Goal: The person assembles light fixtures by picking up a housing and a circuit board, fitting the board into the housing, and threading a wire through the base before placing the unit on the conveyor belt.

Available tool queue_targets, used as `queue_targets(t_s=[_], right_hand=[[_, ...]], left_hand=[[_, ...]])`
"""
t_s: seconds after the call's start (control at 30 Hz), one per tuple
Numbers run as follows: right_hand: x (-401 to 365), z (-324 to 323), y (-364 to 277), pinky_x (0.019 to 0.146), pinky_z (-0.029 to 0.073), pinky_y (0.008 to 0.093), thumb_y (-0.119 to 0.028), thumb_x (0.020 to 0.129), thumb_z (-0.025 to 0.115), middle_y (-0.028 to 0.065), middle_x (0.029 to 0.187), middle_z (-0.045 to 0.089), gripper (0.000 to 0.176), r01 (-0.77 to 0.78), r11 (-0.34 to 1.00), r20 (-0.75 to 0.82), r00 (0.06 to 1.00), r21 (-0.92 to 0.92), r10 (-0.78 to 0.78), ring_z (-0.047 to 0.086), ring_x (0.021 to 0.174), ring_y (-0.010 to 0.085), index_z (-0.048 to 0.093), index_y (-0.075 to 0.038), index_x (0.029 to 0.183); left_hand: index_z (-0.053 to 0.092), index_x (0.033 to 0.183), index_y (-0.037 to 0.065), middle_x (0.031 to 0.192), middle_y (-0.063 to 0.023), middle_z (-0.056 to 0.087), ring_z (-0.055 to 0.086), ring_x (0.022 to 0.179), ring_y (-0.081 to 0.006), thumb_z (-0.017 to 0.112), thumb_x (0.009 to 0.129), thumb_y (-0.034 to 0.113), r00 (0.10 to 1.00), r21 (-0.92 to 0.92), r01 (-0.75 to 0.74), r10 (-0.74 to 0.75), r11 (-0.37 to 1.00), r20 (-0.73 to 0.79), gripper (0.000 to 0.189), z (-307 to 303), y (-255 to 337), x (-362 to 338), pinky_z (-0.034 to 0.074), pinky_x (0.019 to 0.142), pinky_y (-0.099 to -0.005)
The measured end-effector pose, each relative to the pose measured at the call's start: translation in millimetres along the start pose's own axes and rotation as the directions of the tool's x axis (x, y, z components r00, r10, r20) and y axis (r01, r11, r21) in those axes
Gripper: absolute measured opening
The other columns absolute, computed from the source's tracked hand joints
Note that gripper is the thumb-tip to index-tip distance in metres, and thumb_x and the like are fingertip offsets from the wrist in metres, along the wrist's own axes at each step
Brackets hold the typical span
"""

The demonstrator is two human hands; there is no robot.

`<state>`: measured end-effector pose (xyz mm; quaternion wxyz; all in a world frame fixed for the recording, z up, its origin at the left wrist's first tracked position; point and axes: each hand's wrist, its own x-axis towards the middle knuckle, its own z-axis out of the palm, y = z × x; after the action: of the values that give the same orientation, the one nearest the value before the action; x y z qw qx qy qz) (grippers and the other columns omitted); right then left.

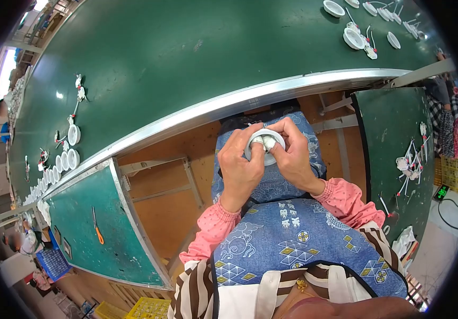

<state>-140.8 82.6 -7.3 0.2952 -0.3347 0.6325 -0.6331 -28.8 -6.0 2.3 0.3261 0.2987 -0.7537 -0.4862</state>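
Above my lap, a round white cup-like housing (248,151) is held between both hands, its opening facing up. My left hand (241,162) wraps its left side, with the thumb pressed into the opening. My right hand (293,154) grips the right side, its thumb also reaching inside. Under the thumbs sits a small white part (268,142) inside the housing; its exact shape is partly covered. The fingertips behind the rim are hidden.
A green conveyor belt (186,58) with a metal edge (250,98) runs ahead, carrying white housings (73,134) and wired parts (81,94). Orange-handled scissors (98,234) lie on the left side table (128,239). Wired white parts (410,165) lie on the right side table (383,133). Other people sit along the belt.
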Motion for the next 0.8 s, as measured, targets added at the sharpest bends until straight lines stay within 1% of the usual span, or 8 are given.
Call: queue_targets(t_s=[0.03, 0.13, 0.17, 0.27, 0.37, 0.47, 0.67, 0.8], right_hand=[[1, 0, -1, 0.075, 0.053, 0.0274, 0.006, 0.089, 0.059, 0.0081, 0.094, 0.066, 0.015, -0.026, 0.999, -0.005, 1.0, 0.03, 0.026, 0.065, 0.087, 0.0112, 0.056, 0.002, 0.103], [4, 2, -4, 0.076, 0.053, 0.027, 0.004, 0.09, 0.059, 0.0081, 0.097, 0.067, 0.014, -0.082, 0.993, -0.038, 0.996, 0.089, 0.086, 0.066, 0.088, 0.0109, 0.057, 0.002, 0.104], [6, 3, -4, 0.077, 0.054, 0.027, 0.004, 0.09, 0.059, 0.0082, 0.097, 0.067, 0.014, -0.09, 0.992, -0.059, 0.994, 0.091, 0.096, 0.066, 0.088, 0.0108, 0.057, 0.002, 0.104], [8, 4, -3, 0.078, 0.055, 0.0275, 0.003, 0.089, 0.06, 0.009, 0.098, 0.068, 0.016, -0.101, 0.991, -0.046, 0.993, 0.083, 0.105, 0.066, 0.089, 0.012, 0.057, 0.003, 0.105], [8, 6, -5, 0.077, 0.055, 0.0283, 0.001, 0.088, 0.06, 0.0102, 0.097, 0.068, 0.018, -0.108, 0.992, -0.002, 0.994, 0.059, 0.108, 0.067, 0.087, 0.0132, 0.058, 0.003, 0.106], [7, 6, -8, 0.076, 0.054, 0.029, 0.0, 0.087, 0.06, 0.0108, 0.096, 0.069, 0.019, -0.121, 0.992, 0.035, 0.992, 0.032, 0.12, 0.067, 0.086, 0.0138, 0.059, 0.004, 0.106], [4, 8, -6, 0.074, 0.054, 0.0289, 0.003, 0.088, 0.058, 0.0098, 0.094, 0.069, 0.016, -0.066, 0.998, 0.014, 0.998, 0.019, 0.066, 0.067, 0.085, 0.0133, 0.06, 0.003, 0.104], [0, 10, -12, 0.073, 0.053, 0.0282, 0.006, 0.088, 0.056, 0.0087, 0.092, 0.068, 0.016, -0.02, 0.999, 0.006, 1.0, 0.042, 0.019, 0.066, 0.086, 0.0125, 0.06, 0.003, 0.103]], left_hand=[[0.069, 0.122, 0.0, 0.098, -0.009, 0.069, 0.064, 0.086, -0.0143, 0.059, 0.087, -0.004, 1.0, -0.004, 0.015, -0.015, 1.0, 0.023, 0.036, 0, -1, 0, 0.051, 0.076, -0.0277], [0.061, 0.133, -0.003, 0.116, -0.0099, 0.068, 0.065, 0.101, -0.0144, 0.057, 0.091, -0.003, 0.972, -0.391, 0.232, -0.228, 0.891, 0.056, 0.042, 1, 0, -2, 0.053, 0.088, -0.028], [0.054, 0.14, -0.004, 0.132, -0.0147, 0.06, 0.062, 0.117, -0.0186, 0.055, 0.091, -0.009, 0.952, -0.444, 0.305, -0.262, 0.843, 0.157, 0.05, -5, 1, -3, 0.051, 0.099, -0.0295], [0.056, 0.138, -0.004, 0.128, -0.0139, 0.062, 0.063, 0.113, -0.0182, 0.055, 0.091, -0.008, 0.948, -0.461, 0.318, -0.277, 0.828, 0.157, 0.048, -7, -4, -10, 0.052, 0.095, -0.0288], [0.06, 0.134, -0.004, 0.119, -0.0133, 0.065, 0.064, 0.106, -0.0177, 0.055, 0.091, -0.005, 0.951, -0.35, 0.308, -0.291, 0.885, 0.102, 0.043, -7, -8, -12, 0.052, 0.088, -0.0283], [0.064, 0.128, -0.003, 0.108, -0.0127, 0.066, 0.065, 0.096, -0.0181, 0.056, 0.09, -0.003, 0.991, -0.138, 0.136, -0.133, 0.981, 0.034, 0.039, -8, -12, -12, 0.051, 0.082, -0.0289], [0.069, 0.119, -0.001, 0.098, -0.0118, 0.064, 0.063, 0.087, -0.0204, 0.056, 0.087, -0.005, 0.98, -0.204, 0.195, -0.2, 0.959, -0.002, 0.035, -4, -4, -13, 0.05, 0.076, -0.0315], [0.07, 0.114, -0.002, 0.095, -0.0119, 0.064, 0.063, 0.086, -0.021, 0.055, 0.086, -0.006, 0.98, -0.151, 0.173, -0.185, 0.973, -0.073, 0.032, -1, 8, -15, 0.049, 0.075, -0.0316]])
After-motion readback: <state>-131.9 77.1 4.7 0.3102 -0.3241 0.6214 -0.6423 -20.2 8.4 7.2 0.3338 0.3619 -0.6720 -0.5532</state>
